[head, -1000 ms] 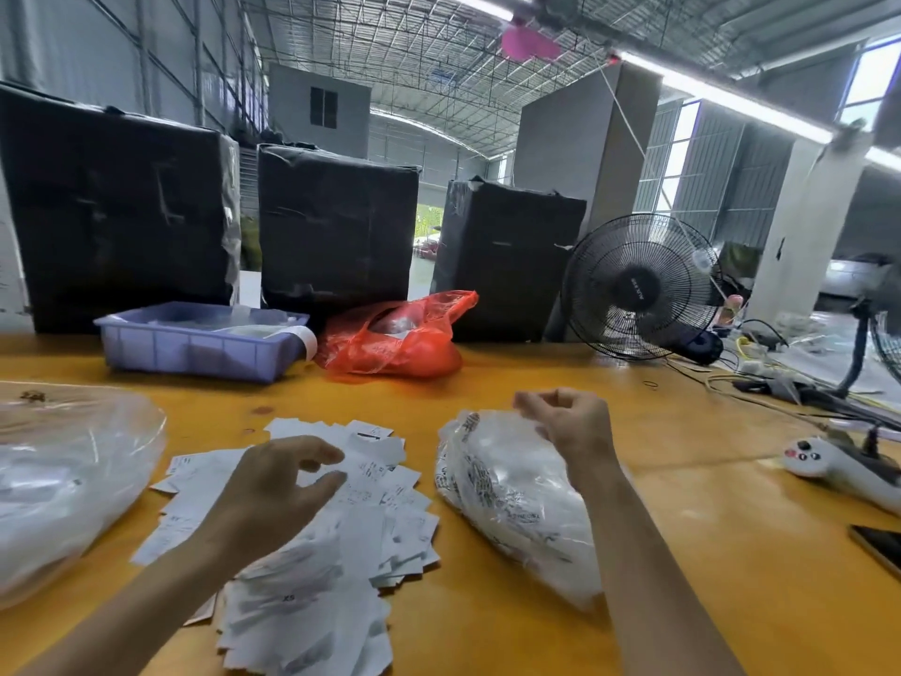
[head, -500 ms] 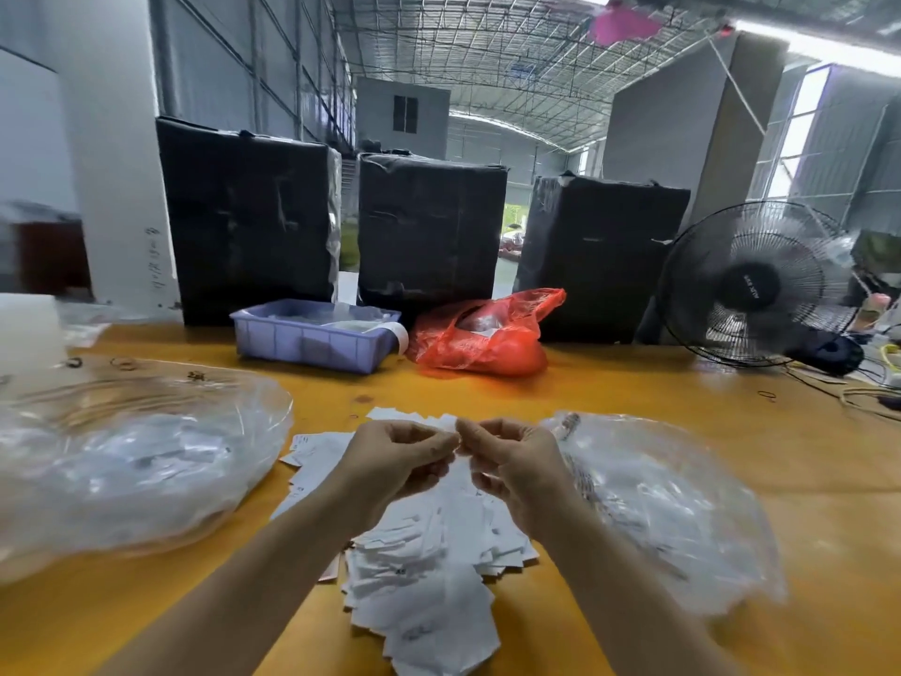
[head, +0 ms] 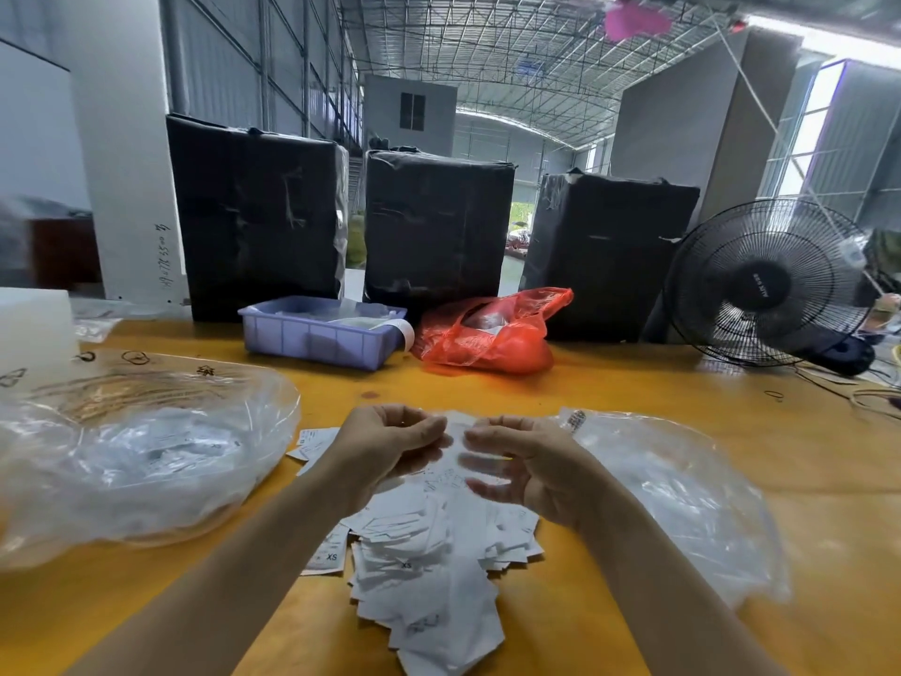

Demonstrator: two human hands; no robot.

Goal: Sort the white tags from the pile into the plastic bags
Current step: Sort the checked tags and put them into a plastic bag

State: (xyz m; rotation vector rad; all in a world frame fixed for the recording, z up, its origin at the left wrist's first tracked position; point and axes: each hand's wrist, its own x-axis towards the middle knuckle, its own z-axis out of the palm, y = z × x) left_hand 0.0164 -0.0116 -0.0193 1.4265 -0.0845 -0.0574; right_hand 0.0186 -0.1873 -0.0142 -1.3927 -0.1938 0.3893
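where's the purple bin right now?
Head view: the purple bin sits at the far side of the yellow table, left of centre, in front of the black wrapped boxes, with the red plastic bag just to its right.

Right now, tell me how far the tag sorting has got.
Done: the left bag and the right bag each already hold white tags. In hand: the left hand and the right hand meet above the pile, apparently holding a tag between them, though blur hides the grip. Left: a sizeable pile still lies unsorted on the table.
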